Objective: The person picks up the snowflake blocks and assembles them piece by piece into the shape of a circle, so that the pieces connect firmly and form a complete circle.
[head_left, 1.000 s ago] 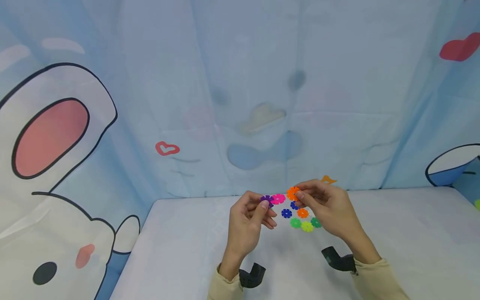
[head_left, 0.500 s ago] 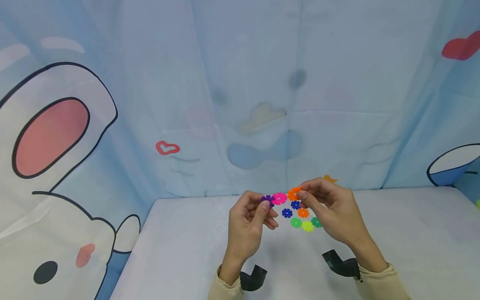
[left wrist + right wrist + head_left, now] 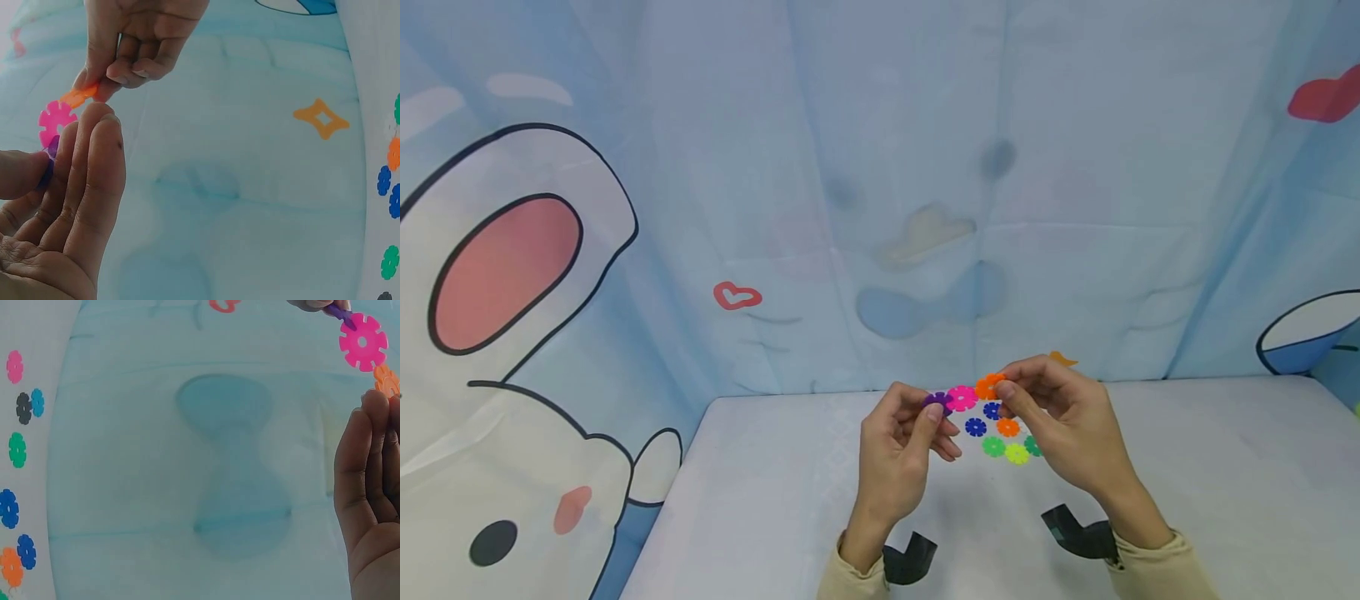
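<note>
My left hand pinches a purple snowflake disc between thumb and fingers above the table. A pink snowflake disc is slotted to the purple one at an angle, as the right wrist view shows. My right hand pinches an orange snowflake disc by its outer side. In the right wrist view this orange disc meets the lower edge of the pink disc. The fingertips of my left hand partly cover the purple disc in the left wrist view.
Loose snowflake discs lie on the white table beneath the hands: dark blue, orange, light green, yellow and others. The right wrist view also shows a black disc. A blue printed curtain hangs behind.
The right hand's orange disc has come closer to the pink disc and now meets its edge. Both hands have shifted slightly to the right.
</note>
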Action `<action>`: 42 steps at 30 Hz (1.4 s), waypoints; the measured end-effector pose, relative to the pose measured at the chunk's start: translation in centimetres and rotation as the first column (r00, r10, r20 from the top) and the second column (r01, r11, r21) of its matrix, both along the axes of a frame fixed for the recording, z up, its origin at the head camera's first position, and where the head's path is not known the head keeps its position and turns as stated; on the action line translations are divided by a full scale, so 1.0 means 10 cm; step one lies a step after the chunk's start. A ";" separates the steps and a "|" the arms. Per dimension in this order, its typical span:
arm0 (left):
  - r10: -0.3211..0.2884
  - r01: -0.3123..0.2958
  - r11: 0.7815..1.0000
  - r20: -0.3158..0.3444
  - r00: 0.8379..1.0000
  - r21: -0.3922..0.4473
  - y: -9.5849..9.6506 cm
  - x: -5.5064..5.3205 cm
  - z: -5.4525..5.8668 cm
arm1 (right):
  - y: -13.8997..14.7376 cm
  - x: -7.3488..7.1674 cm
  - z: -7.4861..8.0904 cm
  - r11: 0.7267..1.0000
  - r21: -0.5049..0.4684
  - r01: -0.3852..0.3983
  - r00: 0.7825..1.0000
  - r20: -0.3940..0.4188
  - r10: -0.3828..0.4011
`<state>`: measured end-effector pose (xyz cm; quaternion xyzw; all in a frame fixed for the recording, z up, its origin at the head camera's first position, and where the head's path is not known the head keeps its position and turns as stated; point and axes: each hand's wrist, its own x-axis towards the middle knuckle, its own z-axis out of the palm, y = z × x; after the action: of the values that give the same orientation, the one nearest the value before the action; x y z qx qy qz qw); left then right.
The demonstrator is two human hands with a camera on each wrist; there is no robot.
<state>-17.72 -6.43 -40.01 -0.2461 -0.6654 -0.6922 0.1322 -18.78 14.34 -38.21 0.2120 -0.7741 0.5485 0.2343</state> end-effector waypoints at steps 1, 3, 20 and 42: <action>-0.003 0.003 1.000 -0.001 1.000 0.003 0.00 0.00 0.00 | 0.00 0.00 0.00 1.000 0.000 0.002 1.000 0.000 -0.002; -0.011 0.011 1.000 -0.009 1.000 0.010 0.01 0.00 0.00 | 0.00 0.00 0.00 1.000 -0.002 0.006 1.000 0.001 -0.006; -0.013 0.016 0.999 -0.096 0.995 0.034 0.02 0.03 -0.02 | -0.04 0.03 -0.03 0.996 -0.066 -0.061 0.998 0.011 0.062; -0.089 0.090 0.996 -0.135 0.987 0.003 -0.03 0.02 0.00 | -0.05 0.02 0.00 0.989 -0.033 -0.147 0.970 -0.201 0.137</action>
<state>-17.53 -6.77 -39.98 -0.3214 -0.6401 -0.6823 0.1466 -18.57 13.82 -38.21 0.3147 -0.7166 0.5583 0.2751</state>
